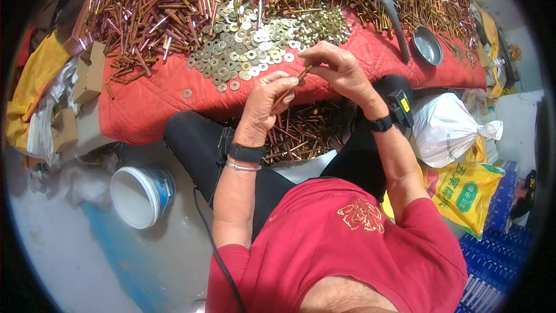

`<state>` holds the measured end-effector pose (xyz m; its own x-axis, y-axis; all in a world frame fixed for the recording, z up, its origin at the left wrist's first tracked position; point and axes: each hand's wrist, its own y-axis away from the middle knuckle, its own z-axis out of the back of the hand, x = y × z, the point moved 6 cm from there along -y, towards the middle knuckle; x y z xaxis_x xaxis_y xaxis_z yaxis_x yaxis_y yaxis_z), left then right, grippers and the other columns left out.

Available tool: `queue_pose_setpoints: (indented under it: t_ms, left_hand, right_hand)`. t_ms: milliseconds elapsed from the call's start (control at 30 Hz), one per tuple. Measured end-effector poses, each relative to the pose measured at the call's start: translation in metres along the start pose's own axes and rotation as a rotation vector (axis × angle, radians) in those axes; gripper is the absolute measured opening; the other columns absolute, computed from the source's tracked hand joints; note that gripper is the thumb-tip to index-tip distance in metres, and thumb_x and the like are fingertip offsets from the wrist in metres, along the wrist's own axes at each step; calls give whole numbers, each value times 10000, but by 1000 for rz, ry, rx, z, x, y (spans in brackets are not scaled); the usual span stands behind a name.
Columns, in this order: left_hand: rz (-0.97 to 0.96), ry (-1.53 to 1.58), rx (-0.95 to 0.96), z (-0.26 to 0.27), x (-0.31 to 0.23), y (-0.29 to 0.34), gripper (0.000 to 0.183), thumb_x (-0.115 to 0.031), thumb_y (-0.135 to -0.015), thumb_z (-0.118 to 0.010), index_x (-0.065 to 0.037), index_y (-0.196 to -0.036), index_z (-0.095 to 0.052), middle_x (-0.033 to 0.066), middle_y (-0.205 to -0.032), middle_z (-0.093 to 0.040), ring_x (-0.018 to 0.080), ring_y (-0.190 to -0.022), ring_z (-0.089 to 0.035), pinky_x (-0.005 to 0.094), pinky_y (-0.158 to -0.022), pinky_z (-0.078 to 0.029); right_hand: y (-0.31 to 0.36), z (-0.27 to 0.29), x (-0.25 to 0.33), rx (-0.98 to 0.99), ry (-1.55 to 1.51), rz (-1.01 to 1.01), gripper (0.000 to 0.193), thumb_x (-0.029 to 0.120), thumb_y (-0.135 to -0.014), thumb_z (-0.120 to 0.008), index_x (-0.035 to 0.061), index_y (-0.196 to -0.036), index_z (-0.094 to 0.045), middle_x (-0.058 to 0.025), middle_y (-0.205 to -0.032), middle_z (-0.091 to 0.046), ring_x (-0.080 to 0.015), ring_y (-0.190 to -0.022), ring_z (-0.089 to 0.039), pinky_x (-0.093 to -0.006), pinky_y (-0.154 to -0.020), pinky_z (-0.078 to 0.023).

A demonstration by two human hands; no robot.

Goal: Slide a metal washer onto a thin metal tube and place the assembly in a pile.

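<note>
Over the near edge of a red quilted cover [145, 104], my two hands meet at a slim brass-coloured metal rod, like an anchor bolt [305, 72]. My left hand [265, 101] is closed around its lower part. At the upper end, the thumb and fingertips of my right hand [341, 69] pinch it; any small part there is hidden by the fingers. Just beyond lie a heap of flat round washers [231, 52] and a smaller pile of nuts [321, 26]. Between my knees, many similar rods [304, 136] lie in a heap.
A large mound of loose metal rods [168, 6] covers the far side. A grey-handled tool [394, 23] and a small metal bowl [428, 46] lie at right. A white bucket [136, 197] stands on the floor at left; a tied white bag [446, 130] and yellow bag [469, 188] are at right.
</note>
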<state>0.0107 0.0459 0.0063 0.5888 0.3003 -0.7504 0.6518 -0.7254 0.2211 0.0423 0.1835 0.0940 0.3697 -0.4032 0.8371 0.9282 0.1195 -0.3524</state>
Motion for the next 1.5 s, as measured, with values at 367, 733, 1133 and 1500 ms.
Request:
queue_pose_setpoints:
  t_ms: [367,733,1133,1500]
  left_hand:
    - [211,325,169,-16,9,5,205,-160,-887,-527,38,-922,-570,-29,-577,-431,42,-447,-376,175,-377,-280]
    - [-17,30,135,-19,-1,7,71,-127,-849,-626,-66,-813,-621,-68,-604,-483,14,-475,-377,175,-425,-249]
    - [174,322,244,-28,6,9,94,-135,-844,-631,-41,-841,-628,-47,-680,-545,20,-523,-389,202,-494,-335]
    - [-175,-266,-23,-19,-5,4,74,-116,-851,-619,-56,-808,-620,-71,-606,-484,8,-504,-371,186,-457,-264]
  right_hand:
    - [0,3,30,182,122,116,399,-103,-746,-600,17,-1127,-590,-70,-864,-572,-170,-848,-574,-299,-761,-463]
    - [12,11,-1,138,-114,-92,225,-50,-838,-573,-7,-1058,-589,-34,-917,-579,-112,-851,-590,-237,-738,-485]
    - [13,6,16,132,1,-34,57,32,-892,-522,-4,-879,-565,-38,-728,-552,-109,-646,-555,-253,-592,-458]
    - [28,0,-37,372,10,-729,287,234,-978,-390,-1,-974,-555,-53,-761,-506,-122,-705,-518,-295,-630,-440]
